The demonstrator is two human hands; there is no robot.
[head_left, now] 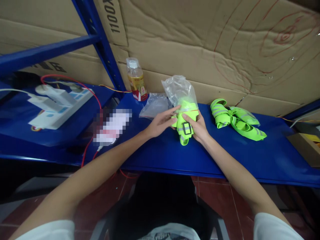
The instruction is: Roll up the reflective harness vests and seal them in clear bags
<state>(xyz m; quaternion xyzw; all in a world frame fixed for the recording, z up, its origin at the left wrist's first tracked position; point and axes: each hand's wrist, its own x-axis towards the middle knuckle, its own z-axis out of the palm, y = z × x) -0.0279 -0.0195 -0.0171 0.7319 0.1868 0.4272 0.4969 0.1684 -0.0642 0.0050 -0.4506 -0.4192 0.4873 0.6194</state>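
A folded neon-green reflective strap with a black buckle [185, 126] sits half inside a clear plastic bag [179, 89] on the blue shelf [162, 153]. My left hand [160, 122] grips the strap's left side, its fingers reaching to the bag's mouth. From the right, my right hand [197, 126] holds the same bundle, thumb pressed near the buckle. Both hands are closed around it.
More neon-green straps [236, 118] lie loose to the right. Another clear bag [154, 105] lies flat behind my left hand. A drink bottle [136, 80] stands by the cardboard wall. A white power strip [58, 101] with red cable lies on the left, beside a blurred-out object [112, 126].
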